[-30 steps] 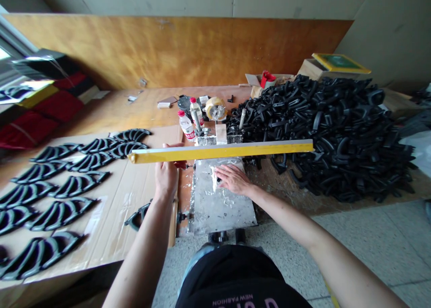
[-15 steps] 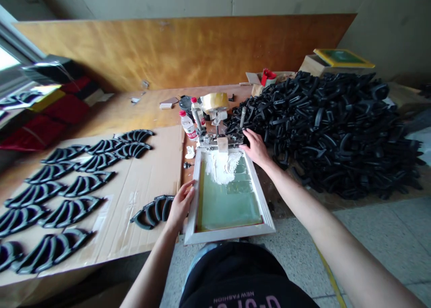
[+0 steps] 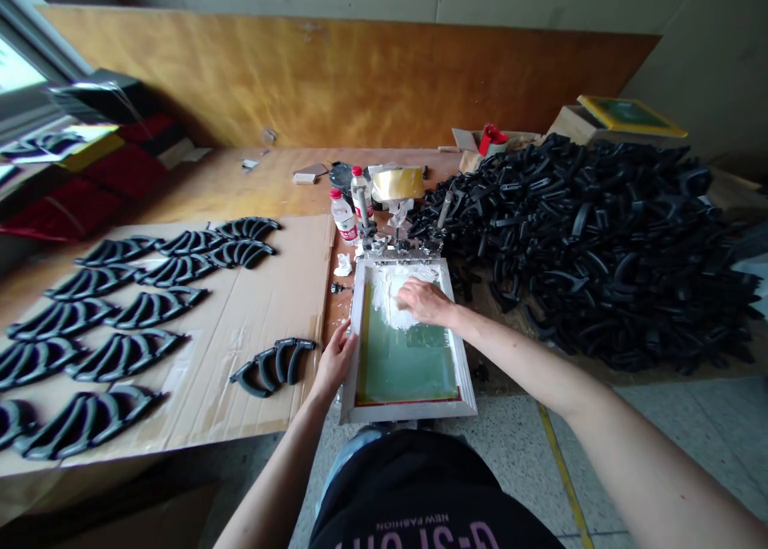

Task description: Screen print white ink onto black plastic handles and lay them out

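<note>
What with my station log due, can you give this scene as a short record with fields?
left hand: grips the left edge of the frame
right hand: curled on the white paste at the screen's far end; what it holds is hidden
beside left hand: one black part on cardboard
left side: rows of black parts laid out
right side: pile of black parts
behind frame: two bottles, tape roll

"NEW FASHION" — upside down — on black shirt (image 3: pixel 420 481)
</note>
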`<action>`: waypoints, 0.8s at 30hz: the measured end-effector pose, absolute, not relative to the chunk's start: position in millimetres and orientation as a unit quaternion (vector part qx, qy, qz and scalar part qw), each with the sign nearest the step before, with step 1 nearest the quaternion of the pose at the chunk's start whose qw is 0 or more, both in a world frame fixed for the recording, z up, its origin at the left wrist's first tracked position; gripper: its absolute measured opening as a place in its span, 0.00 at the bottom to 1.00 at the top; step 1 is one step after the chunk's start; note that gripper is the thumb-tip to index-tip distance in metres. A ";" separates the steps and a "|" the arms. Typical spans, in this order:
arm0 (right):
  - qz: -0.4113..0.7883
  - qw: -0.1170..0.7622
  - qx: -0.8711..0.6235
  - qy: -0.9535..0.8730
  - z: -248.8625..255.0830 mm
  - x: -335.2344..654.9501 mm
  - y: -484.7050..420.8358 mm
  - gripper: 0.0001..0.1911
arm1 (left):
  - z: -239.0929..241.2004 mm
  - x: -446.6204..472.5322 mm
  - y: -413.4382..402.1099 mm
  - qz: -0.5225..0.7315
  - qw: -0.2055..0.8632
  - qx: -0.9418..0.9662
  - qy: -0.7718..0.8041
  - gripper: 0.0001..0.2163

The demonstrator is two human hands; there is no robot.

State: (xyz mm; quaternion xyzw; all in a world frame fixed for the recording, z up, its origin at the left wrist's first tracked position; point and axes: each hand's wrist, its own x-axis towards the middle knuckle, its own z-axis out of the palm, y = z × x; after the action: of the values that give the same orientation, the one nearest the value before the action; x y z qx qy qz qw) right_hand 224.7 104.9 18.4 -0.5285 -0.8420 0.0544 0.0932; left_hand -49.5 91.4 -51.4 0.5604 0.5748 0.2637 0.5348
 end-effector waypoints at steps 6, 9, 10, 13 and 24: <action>0.109 0.096 -0.470 -0.871 27.1 232.0 92.8 0.04 | -47.6 -48.9 90.8 0.277 0.557 0.547 0.561 0.35; 0.046 0.135 -0.504 -0.852 13.6 227.9 87.0 0.05 | -42.5 -48.2 90.5 0.281 0.561 0.546 0.555 0.35; 0.032 0.143 -0.497 -0.855 8.7 226.4 82.9 0.07 | -41.0 -47.8 90.3 0.281 0.560 0.546 0.555 0.34; 0.054 0.156 -0.463 -0.871 3.6 225.1 77.1 0.05 | -35.1 -46.8 89.5 0.277 0.560 0.546 0.559 0.34; -0.001 0.255 -0.719 -0.647 62.5 290.4 153.9 0.28 | 53.5 -51.6 108.2 0.323 0.579 0.551 0.507 0.29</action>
State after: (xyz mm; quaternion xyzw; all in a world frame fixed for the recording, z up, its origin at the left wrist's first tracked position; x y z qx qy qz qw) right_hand 290.4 153.9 62.5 -0.7186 -0.6470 -0.0010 0.2547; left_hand -51.6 108.2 53.5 0.5513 0.5066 0.3230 0.5789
